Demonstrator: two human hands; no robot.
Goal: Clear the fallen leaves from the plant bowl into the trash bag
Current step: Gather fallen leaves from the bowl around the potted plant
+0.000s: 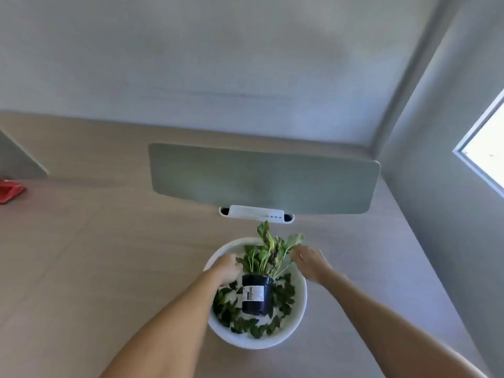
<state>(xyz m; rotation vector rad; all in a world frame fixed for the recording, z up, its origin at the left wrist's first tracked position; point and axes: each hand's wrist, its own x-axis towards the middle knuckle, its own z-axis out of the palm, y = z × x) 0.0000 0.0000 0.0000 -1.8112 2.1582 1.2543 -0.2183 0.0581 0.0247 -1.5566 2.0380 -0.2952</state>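
Reaching: both hands are in at the plant, none holding a leaf that I can see.
Left hand: fingers curled, low at the bowl's left side; whether it pinches anything cannot be told.
Right hand: loosely spread, at the upright foliage.
Fallen leaves: ringed around the black pot on the white bowl floor, mostly below and nearer than both hands.
Nearer hand: left, just above the left-side leaves.
Trash bag: not in view.
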